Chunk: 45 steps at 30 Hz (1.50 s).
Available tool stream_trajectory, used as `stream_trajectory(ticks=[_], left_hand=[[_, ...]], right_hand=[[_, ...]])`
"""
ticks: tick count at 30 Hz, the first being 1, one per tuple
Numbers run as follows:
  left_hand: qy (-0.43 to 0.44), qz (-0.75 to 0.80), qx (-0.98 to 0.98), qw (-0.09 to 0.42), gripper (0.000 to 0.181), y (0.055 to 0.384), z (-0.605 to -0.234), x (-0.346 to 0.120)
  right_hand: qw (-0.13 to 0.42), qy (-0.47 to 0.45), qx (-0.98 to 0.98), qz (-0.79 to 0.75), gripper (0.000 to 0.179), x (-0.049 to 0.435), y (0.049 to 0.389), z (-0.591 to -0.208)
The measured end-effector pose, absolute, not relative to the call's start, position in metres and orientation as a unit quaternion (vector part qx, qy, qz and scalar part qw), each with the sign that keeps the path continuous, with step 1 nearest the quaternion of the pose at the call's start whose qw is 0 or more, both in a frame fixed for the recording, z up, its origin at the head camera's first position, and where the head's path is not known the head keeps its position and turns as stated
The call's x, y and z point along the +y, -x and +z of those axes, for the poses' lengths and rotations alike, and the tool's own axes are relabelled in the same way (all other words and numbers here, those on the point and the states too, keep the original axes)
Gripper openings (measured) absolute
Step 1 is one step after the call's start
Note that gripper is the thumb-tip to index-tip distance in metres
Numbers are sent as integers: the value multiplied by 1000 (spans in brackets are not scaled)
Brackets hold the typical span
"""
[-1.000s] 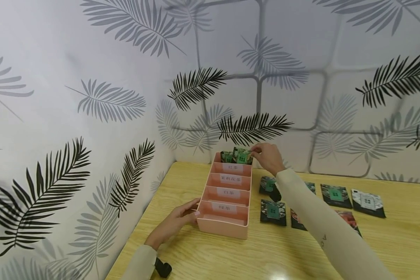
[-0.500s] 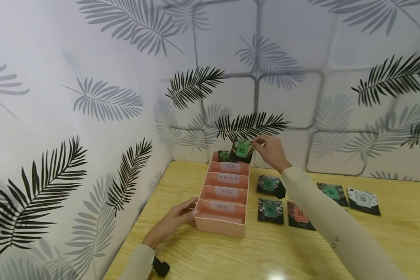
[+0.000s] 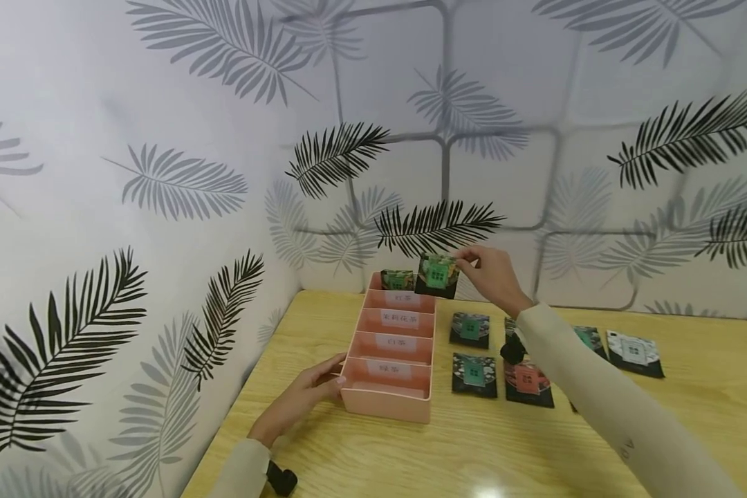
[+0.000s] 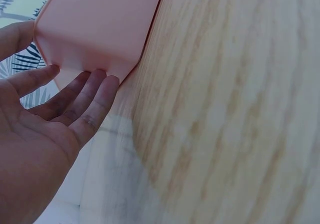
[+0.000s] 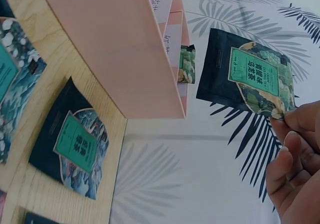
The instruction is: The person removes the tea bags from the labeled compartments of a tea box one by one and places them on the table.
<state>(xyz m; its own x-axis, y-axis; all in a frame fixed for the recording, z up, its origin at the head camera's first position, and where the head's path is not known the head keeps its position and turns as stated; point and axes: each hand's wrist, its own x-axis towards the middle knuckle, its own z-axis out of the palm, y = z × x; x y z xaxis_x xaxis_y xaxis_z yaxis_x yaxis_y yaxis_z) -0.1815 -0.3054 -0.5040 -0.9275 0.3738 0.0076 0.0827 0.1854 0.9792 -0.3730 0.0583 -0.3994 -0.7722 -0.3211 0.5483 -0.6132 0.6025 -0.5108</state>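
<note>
My right hand [image 3: 493, 275] pinches a tea packet [image 5: 249, 74] by one corner, thumb against fingers. The dark packet with its green label hangs just right of the back of a long pink divided box [image 3: 386, 407]. Another green-labelled packet [image 3: 397, 279] stands in the box's rearmost compartment. At the front left corner of the box, my left hand [image 3: 305, 400] touches it, thumb at the rim. In the left wrist view, its spread fingers [image 4: 95, 104] rest their tips against the pink wall.
To the right of the box, several tea packets lie flat on the wooden table [image 3: 473, 456]. They include a red-labelled one [image 3: 528, 382] and a white one [image 3: 636, 353]; my right sleeve [image 3: 610, 387] partly covers some. A leaf-patterned wall [image 3: 324, 277] borders the table behind and left.
The pinched packet has risen out of the rear compartment and shifted right, past the box's side. My left hand stays at the front corner. The head view has turned slightly.
</note>
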Motion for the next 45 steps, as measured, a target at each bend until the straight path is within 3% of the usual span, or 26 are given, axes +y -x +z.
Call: stream_trajectory(ticks=[45], left_hand=[[-141,623,759,127,55,182,-505,-304]], right_hand=[[198,-235,-901,305,16,182,318,-431]])
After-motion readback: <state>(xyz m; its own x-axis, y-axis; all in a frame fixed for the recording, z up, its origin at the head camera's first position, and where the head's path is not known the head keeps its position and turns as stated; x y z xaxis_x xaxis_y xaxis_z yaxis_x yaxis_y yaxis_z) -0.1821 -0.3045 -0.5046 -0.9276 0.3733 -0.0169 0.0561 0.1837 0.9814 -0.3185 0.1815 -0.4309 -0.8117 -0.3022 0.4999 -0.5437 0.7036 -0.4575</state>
